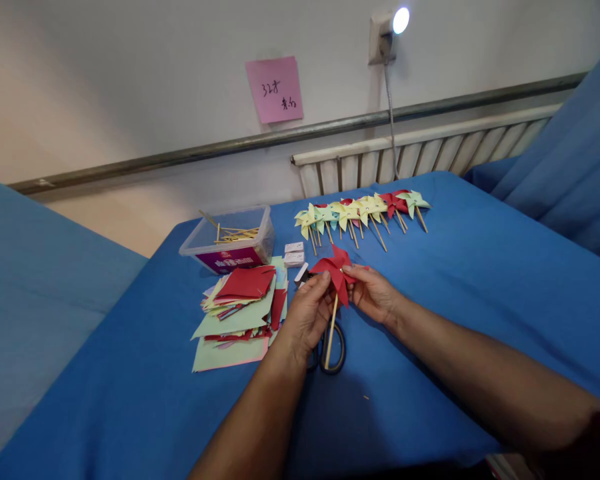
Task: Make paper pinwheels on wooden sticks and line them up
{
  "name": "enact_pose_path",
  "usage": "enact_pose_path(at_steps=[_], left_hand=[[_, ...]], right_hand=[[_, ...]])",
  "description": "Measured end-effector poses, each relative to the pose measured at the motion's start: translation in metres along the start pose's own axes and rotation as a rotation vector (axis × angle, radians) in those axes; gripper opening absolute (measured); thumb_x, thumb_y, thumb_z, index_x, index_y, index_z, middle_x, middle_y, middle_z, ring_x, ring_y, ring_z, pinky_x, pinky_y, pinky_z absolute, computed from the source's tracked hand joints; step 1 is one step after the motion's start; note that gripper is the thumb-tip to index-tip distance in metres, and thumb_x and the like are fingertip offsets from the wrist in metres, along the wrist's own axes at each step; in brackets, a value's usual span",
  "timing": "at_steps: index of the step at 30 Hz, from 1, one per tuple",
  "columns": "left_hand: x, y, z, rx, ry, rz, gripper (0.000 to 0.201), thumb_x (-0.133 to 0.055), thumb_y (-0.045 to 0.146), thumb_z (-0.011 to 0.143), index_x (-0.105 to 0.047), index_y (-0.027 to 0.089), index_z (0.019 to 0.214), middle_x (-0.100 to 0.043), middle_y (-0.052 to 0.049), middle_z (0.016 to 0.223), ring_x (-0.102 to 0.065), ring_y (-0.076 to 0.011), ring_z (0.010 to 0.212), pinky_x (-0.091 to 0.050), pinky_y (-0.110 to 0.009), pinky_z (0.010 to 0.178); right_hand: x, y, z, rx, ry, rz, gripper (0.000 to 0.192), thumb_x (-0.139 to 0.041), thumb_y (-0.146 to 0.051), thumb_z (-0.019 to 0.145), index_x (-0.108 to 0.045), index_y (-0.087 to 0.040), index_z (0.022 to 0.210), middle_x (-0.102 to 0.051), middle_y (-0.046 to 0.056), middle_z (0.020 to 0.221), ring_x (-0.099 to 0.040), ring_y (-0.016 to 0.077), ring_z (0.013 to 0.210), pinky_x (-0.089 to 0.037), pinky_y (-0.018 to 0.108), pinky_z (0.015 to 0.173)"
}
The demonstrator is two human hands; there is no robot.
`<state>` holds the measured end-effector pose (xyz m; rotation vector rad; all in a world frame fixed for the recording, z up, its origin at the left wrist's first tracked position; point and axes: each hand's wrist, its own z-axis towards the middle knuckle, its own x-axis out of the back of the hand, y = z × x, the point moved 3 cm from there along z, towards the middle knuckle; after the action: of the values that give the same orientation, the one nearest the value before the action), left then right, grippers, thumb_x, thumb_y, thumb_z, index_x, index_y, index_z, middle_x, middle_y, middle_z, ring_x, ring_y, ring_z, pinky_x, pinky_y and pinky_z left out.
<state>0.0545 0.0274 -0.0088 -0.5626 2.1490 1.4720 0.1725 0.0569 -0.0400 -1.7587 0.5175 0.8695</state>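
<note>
— Looking down through your head camera, what have you got between your hands?

— Your left hand (307, 313) and right hand (373, 293) meet over the blue cloth (455, 300), both on a red paper pinwheel (336, 270). Your left fingertips pinch at the pinwheel's centre where it meets the wooden stick (332, 337); your right fingers are pressed together, gripping the folded blades from the other side. The stick hangs down toward you, over the scissors (333, 353) lying flat on the cloth beneath your hands.

— How far along does the work look?

— By my judgement, well under way. A row of finished pinwheels (363, 212), pale yellow, mint and red, lies overlapping near the table's far edge, each on its stick. To your left, a loose stack of cut paper squares (240, 307) in red, green and pink is unused, and the clear plastic tub (230, 243) holds only a few spare sticks, so more could be made.

— And the materials?

— Thin matte card, creased into pointed blades; slim pale wooden sticks, round and straight; a smooth, slightly wrinkled fabric cover. Two small white boxes (294, 253) sit just beside the tub. I cannot tell what fastens the pinwheel's centre.
</note>
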Motion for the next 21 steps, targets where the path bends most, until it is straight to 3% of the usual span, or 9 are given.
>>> enact_pose_path(at_steps=[10,21], left_hand=[[0.0015,-0.004,0.0013,-0.031,0.019,0.002,0.024,-0.083,0.028,0.065,-0.069,0.016,0.081,-0.071,-0.001,0.075,-0.066,-0.0109,0.066,-0.053,-0.023,0.069],[-0.0019,-0.0043,0.0004,-0.057,-0.024,0.027,0.031,-0.081,0.035,0.068,-0.072,0.013,0.086,-0.074,-0.006,0.079,-0.068,-0.0158,0.072,-0.053,-0.028,0.075]], right_hand=[[0.002,0.002,0.0017,-0.006,-0.028,-0.008,0.017,-0.081,-0.025,0.067,-0.066,-0.018,0.071,-0.065,-0.004,0.063,-0.055,0.0077,0.054,-0.048,0.021,0.057],[-0.0037,0.0019,-0.0024,-0.018,-0.042,-0.003,0.015,-0.08,-0.023,0.069,-0.066,-0.017,0.07,-0.064,-0.004,0.062,-0.053,0.0063,0.052,-0.046,0.02,0.056]])
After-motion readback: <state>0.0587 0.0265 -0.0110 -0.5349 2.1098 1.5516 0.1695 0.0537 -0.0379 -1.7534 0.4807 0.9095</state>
